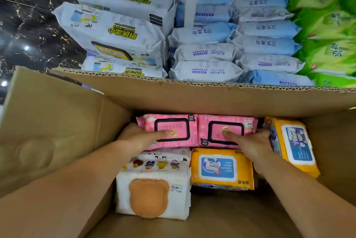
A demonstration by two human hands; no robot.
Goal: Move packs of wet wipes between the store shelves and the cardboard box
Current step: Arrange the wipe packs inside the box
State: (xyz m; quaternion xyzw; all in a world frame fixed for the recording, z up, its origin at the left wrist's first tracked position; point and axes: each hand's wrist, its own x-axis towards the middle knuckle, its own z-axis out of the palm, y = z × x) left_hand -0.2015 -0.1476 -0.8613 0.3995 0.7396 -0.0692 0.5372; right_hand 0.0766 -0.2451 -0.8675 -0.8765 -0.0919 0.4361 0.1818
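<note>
Two pink wipe packs lie side by side at the far end of the cardboard box [63,122]. My left hand [142,136] grips the left pink pack [179,122], thumb on its lid and fingers round its left edge. My right hand [248,144] grips the right pink pack [227,122], thumb on the lid, fingers at its right edge. Nearer me lie a white pack with a bear-shaped lid [152,195] and a yellow pack with a blue lid [221,168]. Another yellow pack [294,145] leans tilted at the right.
Beyond the box's far flap [212,95], shelves hold stacks of white-and-yellow packs [115,31], pale blue packs [265,45] and green packs [327,31]. Dark marble floor [25,26] shows at upper left. Bare box bottom [221,216] lies in front of the packs.
</note>
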